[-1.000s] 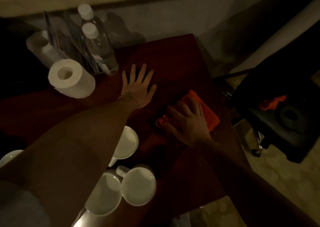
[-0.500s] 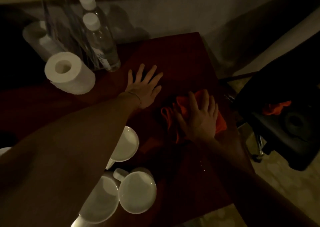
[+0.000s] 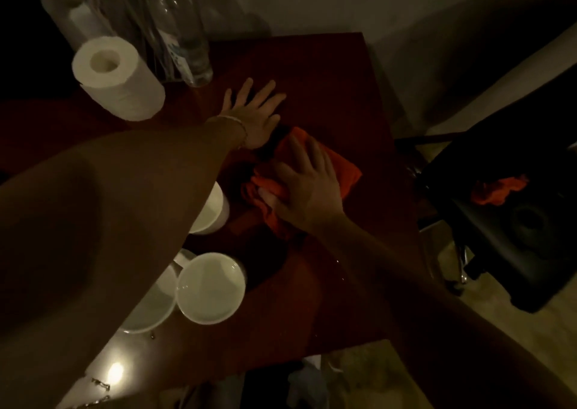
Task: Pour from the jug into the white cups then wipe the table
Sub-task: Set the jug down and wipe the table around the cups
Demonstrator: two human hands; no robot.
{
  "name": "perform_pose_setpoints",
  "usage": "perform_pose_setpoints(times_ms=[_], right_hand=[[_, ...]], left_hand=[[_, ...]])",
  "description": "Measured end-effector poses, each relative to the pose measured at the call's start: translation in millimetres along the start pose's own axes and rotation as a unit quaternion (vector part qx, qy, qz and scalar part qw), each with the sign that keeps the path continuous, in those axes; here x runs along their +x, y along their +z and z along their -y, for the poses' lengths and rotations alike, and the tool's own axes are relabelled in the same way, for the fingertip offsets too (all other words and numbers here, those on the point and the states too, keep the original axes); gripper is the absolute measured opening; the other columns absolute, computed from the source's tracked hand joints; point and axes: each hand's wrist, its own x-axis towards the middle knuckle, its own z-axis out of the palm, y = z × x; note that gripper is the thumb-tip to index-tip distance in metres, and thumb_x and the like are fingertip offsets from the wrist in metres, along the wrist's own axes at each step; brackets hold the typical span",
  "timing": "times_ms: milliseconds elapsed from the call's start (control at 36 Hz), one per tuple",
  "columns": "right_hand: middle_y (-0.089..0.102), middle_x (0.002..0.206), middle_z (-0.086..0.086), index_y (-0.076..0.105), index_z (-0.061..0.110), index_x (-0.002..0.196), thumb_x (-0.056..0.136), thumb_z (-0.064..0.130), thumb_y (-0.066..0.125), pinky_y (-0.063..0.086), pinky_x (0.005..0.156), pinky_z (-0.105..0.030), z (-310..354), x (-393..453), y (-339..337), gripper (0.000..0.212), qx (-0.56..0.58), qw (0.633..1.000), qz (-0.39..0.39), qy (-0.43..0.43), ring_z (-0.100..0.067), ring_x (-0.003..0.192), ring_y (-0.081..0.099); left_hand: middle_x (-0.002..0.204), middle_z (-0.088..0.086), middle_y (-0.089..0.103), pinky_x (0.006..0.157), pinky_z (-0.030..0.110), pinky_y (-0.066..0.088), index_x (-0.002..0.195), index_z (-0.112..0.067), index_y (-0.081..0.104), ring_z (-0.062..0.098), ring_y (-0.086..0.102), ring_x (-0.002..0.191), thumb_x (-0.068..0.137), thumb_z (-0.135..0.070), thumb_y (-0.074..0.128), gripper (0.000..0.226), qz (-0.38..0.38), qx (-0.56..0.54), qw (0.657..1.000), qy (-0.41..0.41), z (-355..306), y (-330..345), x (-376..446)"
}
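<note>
My right hand (image 3: 307, 186) lies on a crumpled orange cloth (image 3: 342, 166) on the dark red table (image 3: 327, 80), thumb and fingers bunching its near edge. My left hand (image 3: 256, 113) rests flat on the table just beyond the cloth, fingers spread, holding nothing. Three white cups stand near the front: one (image 3: 210, 286) fully visible, one (image 3: 153, 308) half under my left forearm, one (image 3: 212, 208) beside the cloth. No jug is in sight.
A paper roll (image 3: 117, 79) lies at the back left, with clear bottles (image 3: 181, 36) behind it. A black chair (image 3: 515, 215) carrying an orange rag (image 3: 496, 190) stands right of the table. The table's right edge is close to the cloth.
My right hand slid the cloth toward the right edge, then back left and nearer, bunching it. My left hand stayed flat on the table.
</note>
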Motion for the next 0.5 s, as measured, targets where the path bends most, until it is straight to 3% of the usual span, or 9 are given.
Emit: perform_pose_setpoints(times_ms=[111, 306, 389, 500], right_hand=[[0.034, 0.163, -0.014, 0.06, 0.032, 0.137, 0.088, 0.067, 0.056, 0.027, 0.116, -0.059, -9, -31, 2, 0.06, 0.014, 0.999, -0.006, -0.034, -0.049, 0.148, 0.024], [0.033, 0.163, -0.01, 0.057, 0.031, 0.14, 0.091, 0.068, 0.052, 0.019, 0.118, -0.055, -41, -102, -4, 0.062, 0.012, 0.997, -0.009, -0.08, -0.044, 0.151, 0.022], [0.03, 0.164, -0.009, 0.054, 0.034, 0.143, 0.092, 0.07, 0.052, 0.022, 0.118, -0.057, -62, -119, -11, 0.064, -0.005, 0.997, -0.003, -0.076, -0.041, 0.152, 0.021], [0.026, 0.166, -0.01, 0.054, 0.034, 0.143, 0.091, 0.077, 0.037, 0.029, 0.114, -0.064, -82, -120, -23, 0.07, -0.008, 0.999, 0.015, -0.035, -0.045, 0.15, 0.022]], left_hand=[[0.171, -0.011, -0.021, 0.124, 0.059, -0.012, 0.165, -0.036, -0.002, 0.032, -0.023, 0.157, 0.108, -0.058, 0.02, 0.065, 0.019, -0.005, 0.999, -0.046, -24, -1, -6], [0.168, -0.011, -0.03, 0.122, 0.067, -0.01, 0.164, -0.032, -0.013, 0.035, -0.028, 0.154, 0.104, -0.067, 0.02, 0.077, 0.055, 0.003, 0.997, -0.045, -61, 11, -21], [0.168, -0.01, -0.031, 0.121, 0.068, -0.012, 0.163, -0.037, -0.013, 0.036, -0.029, 0.154, 0.103, -0.069, 0.022, 0.076, 0.062, 0.011, 0.998, -0.031, -72, 17, -27], [0.167, -0.01, -0.033, 0.121, 0.066, -0.014, 0.162, -0.04, -0.016, 0.036, -0.031, 0.153, 0.103, -0.07, 0.02, 0.075, 0.062, 0.02, 0.998, -0.028, -77, 25, -33]])
